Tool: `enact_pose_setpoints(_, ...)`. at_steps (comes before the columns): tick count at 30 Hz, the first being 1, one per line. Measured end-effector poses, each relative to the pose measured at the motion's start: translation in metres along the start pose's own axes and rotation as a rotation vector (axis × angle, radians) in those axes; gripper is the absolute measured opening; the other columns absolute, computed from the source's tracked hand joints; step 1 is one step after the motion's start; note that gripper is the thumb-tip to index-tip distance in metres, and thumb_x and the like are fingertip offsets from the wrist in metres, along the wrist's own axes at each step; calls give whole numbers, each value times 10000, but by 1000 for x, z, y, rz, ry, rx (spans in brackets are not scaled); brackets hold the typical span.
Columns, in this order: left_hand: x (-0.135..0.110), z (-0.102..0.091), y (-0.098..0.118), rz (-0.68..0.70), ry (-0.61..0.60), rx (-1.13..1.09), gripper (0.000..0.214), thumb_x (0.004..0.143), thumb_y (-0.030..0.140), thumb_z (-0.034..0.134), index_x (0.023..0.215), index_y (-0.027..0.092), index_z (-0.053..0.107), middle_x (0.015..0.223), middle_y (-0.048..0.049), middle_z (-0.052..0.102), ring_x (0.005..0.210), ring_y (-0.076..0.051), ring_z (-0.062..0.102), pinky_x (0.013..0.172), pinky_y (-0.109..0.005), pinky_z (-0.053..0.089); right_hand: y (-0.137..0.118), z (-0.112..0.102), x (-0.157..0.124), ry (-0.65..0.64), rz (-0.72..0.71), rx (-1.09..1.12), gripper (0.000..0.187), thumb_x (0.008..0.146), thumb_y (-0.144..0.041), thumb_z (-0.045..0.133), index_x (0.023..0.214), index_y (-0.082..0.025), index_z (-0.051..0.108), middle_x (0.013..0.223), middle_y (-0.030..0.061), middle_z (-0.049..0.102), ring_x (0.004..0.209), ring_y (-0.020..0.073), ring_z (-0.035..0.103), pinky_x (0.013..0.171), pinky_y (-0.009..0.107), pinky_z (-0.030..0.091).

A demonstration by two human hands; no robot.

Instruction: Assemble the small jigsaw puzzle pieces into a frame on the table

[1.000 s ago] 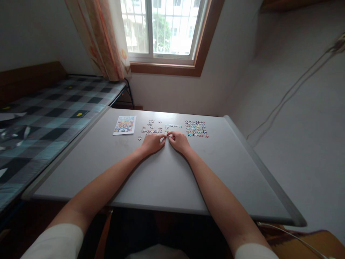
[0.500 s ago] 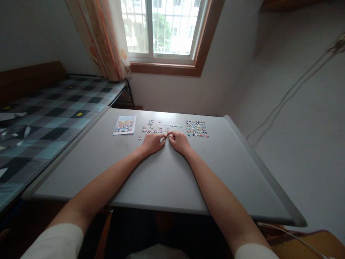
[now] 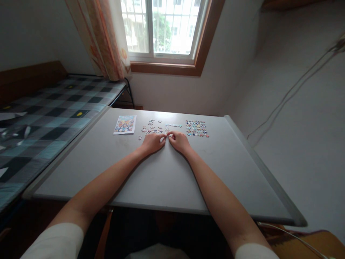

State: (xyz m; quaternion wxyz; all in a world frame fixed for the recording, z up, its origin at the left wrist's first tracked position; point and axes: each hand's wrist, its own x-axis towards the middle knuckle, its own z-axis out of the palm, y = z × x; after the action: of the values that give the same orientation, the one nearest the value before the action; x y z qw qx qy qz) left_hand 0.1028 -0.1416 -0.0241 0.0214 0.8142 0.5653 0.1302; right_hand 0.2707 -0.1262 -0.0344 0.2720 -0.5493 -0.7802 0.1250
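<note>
My left hand (image 3: 152,143) and my right hand (image 3: 179,141) rest side by side on the grey table (image 3: 161,176), fingers curled. Their fingertips meet over a small jigsaw piece (image 3: 165,136) pinched between them. Just beyond the fingertips lies a short joined strip of pieces (image 3: 173,126). Scattered loose pieces (image 3: 151,127) lie to the left of it. A dense, colourful group of pieces (image 3: 196,128) lies to the right. The pinched piece is too small to make out in detail.
A printed reference picture (image 3: 124,124) lies at the table's far left. A bed with a checked cover (image 3: 48,115) runs along the left edge. Behind are a window (image 3: 161,28) and a curtain (image 3: 105,39). A cable (image 3: 291,93) runs down the right wall.
</note>
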Motion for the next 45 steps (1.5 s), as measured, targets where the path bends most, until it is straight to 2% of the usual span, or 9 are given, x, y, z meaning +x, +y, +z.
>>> enact_pose_setpoints(33, 0, -1, 0, 6, 3, 0, 362, 874, 371, 435, 1155, 317, 657, 848, -34, 724, 817, -211, 667, 746, -297, 476, 1, 1, 0, 9, -10, 8, 225, 802, -235, 522, 945, -237, 696, 697, -10, 629, 647, 138, 524, 638, 246, 340)
enact_pose_setpoints(45, 0, -2, 0, -5, -7, -17, 362, 869, 366, 447, 1158, 313, 658, 866, -36, 725, 835, -209, 666, 770, -295, 475, -1, -1, 0, -11, 5, -2, 237, 817, -239, 517, 973, -234, 695, 727, 1, 641, 689, 148, 547, 678, 249, 367)
